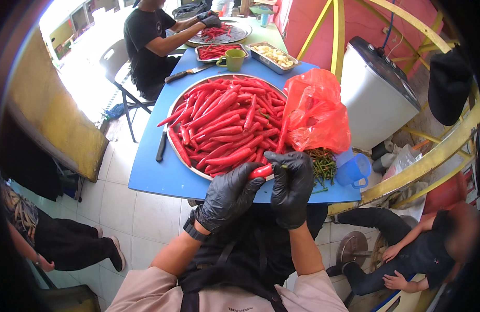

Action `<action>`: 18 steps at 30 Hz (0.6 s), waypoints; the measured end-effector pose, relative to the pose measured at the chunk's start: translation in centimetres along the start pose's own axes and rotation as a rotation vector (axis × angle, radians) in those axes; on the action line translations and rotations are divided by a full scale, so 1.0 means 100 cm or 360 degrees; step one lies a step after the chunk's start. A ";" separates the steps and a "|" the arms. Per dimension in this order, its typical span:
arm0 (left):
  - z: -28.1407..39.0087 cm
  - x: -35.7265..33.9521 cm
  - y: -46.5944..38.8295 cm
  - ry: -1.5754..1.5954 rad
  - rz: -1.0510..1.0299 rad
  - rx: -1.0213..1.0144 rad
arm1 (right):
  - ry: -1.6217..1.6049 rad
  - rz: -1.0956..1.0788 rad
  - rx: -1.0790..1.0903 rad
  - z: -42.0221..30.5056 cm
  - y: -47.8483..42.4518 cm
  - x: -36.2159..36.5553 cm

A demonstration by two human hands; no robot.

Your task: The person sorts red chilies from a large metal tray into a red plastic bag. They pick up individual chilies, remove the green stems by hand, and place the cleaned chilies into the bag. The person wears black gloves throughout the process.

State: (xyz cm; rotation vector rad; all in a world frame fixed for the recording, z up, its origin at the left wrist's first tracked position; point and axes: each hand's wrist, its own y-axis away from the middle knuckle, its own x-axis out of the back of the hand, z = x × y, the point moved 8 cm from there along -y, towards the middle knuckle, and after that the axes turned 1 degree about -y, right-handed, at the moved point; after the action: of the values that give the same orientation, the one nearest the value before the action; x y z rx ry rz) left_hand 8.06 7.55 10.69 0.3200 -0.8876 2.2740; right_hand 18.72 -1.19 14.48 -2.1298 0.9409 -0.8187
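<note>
In a black glove, my left hand point(232, 195) grips a red chili pepper point(261, 171) at the front edge of the table. My right hand point(291, 187), gloved too, pinches the green stem end of that chili; its fingertips partly hide the stem. Just beyond both hands, a round metal tray point(173, 151) bears a high heap of whole red chilies point(224, 121). To the right of my right hand lies a pile of green chili stems point(323, 163). A red plastic bag point(316, 109) rests over the tray's right side, above the stems.
A knife with a black handle point(161, 146) lies left of the tray, another knife point(189, 73) behind it. A blue plastic mug point(354, 171) stands at the right corner. Farther back are a green mug point(231, 60) and a pan of peeled garlic point(273, 54). People sit and stand nearby.
</note>
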 end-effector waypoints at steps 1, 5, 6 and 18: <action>-0.001 -0.001 0.002 -0.0001 0.0004 0.0044 | 0.0338 0.0033 0.0190 -0.010 0.002 0.000; -0.004 -0.014 0.010 0.0218 -0.0033 0.0205 | 0.0387 0.0088 0.0339 -0.005 0.006 0.003; -0.007 -0.019 0.013 0.0302 -0.0043 0.0225 | -0.0074 0.0058 -0.0023 0.012 0.006 0.005; -0.012 -0.025 0.012 0.0794 -0.0307 0.0150 | -0.1218 -0.0114 -0.0823 0.031 0.020 -0.016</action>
State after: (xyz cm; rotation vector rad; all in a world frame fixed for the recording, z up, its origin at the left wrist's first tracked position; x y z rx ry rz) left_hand 9.15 6.43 8.10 -0.1181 -0.4709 2.0795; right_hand 19.41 -0.03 10.69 -2.6047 0.6936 0.2742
